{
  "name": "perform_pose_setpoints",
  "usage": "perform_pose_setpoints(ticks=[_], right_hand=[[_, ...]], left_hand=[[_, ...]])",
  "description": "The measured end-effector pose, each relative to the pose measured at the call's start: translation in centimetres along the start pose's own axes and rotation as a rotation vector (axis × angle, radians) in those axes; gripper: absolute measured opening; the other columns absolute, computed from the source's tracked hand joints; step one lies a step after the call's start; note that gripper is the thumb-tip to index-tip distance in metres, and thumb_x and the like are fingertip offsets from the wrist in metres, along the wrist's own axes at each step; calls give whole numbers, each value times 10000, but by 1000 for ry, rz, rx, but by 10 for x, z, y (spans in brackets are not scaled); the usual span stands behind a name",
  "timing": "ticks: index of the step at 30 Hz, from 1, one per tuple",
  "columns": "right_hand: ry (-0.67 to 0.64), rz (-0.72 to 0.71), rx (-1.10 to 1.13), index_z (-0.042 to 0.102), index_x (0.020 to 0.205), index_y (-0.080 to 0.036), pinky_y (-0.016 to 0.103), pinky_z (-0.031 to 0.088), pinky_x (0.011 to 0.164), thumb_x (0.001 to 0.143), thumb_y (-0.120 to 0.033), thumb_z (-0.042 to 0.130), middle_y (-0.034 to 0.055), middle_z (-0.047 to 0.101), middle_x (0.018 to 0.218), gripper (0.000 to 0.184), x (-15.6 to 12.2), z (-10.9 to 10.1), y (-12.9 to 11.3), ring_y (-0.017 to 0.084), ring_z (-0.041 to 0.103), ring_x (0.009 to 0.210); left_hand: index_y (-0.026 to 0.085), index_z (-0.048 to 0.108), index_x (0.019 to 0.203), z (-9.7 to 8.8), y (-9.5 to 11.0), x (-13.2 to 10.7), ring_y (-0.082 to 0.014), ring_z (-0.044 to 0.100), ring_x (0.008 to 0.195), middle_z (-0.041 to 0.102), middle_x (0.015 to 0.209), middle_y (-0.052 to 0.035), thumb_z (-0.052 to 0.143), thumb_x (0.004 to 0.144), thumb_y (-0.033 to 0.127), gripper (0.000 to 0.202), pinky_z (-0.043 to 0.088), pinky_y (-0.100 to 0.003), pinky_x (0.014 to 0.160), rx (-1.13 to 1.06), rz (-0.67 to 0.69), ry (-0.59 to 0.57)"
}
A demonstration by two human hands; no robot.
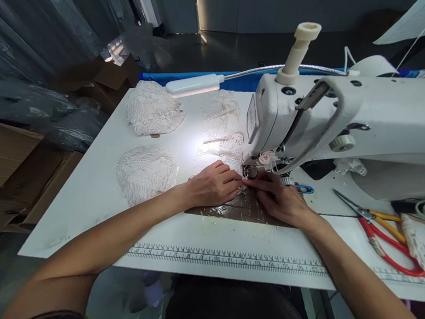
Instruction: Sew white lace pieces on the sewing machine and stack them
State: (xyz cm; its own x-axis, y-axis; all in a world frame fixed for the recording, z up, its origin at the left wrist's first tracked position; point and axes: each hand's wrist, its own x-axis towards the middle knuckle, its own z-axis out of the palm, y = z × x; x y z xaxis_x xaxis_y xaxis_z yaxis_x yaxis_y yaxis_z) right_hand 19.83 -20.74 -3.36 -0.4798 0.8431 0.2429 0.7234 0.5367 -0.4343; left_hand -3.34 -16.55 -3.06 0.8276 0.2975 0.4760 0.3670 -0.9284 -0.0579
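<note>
My left hand point(215, 184) rests on the machine bed with its fingers bent and held together. Its fingertips press on a piece of white lace point(240, 188) just in front of the needle area. From the other side my right hand point(281, 200) meets it, index finger stretched to the left hand's fingertips and the others curled at the same lace. The presser foot point(250, 171) of the white sewing machine point(273, 110) sits right above the fingertips. Most of the lace under the fingers is hidden. More lace pieces point(223, 130) lie spread behind my left hand.
Two lace piles point(153, 108) point(145, 173) lie on the white table point(93, 183) at left. A lit lamp point(195, 85) hangs over it. Scissors point(389, 231) with red handles lie at right, near an orange-handled tool point(388, 224). A printed ruler point(225, 259) runs along the front edge. Cardboard boxes point(5, 159) stand left.
</note>
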Motion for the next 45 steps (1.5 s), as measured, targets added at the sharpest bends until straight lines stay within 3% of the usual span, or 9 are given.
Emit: perform_pose_setpoints(ticks=[10, 18, 28, 40, 45], right_hand=[[-6, -5, -94, 609, 1271, -311, 343, 491, 736, 896, -212, 495, 81, 622, 1097, 404, -2, 3, -1, 209, 588, 888], [4, -64, -55, 669, 1191, -288, 334, 485, 733, 877, -189, 494, 80, 619, 1098, 373, -3, -2, -4, 212, 570, 929], [-12, -51, -218, 649, 1223, -241, 352, 468, 684, 906, -227, 468, 118, 617, 1105, 365, -6, 2, -11, 236, 573, 869], [-4, -9, -323, 635, 1210, -209, 360, 436, 671, 919, -217, 430, 133, 641, 970, 356, -1, 5, -24, 258, 572, 863], [-25, 38, -397, 617, 1198, -210, 381, 414, 690, 918, -222, 411, 144, 631, 1001, 347, 1, 6, -28, 269, 559, 865]], left_hand=[[163, 658, 948, -2, 1, 0, -152, 560, 753, 688, 978, -61, 521, 915, 222, 153, 439, -315, 694, -30, -29, -9], [158, 663, 926, -5, 2, 2, -160, 559, 749, 683, 988, -67, 525, 916, 234, 157, 415, -328, 704, -11, 3, -33], [164, 674, 882, -9, 5, 3, -156, 568, 754, 684, 1011, -55, 523, 910, 227, 166, 433, -409, 842, 30, -20, -22], [179, 683, 992, -11, -1, 1, -193, 572, 838, 643, 1109, -76, 523, 907, 270, 203, 403, -521, 972, -11, -73, -118], [170, 677, 976, -15, -3, 3, -201, 565, 862, 618, 1156, -77, 495, 929, 324, 243, 384, -529, 992, -20, -114, -188]])
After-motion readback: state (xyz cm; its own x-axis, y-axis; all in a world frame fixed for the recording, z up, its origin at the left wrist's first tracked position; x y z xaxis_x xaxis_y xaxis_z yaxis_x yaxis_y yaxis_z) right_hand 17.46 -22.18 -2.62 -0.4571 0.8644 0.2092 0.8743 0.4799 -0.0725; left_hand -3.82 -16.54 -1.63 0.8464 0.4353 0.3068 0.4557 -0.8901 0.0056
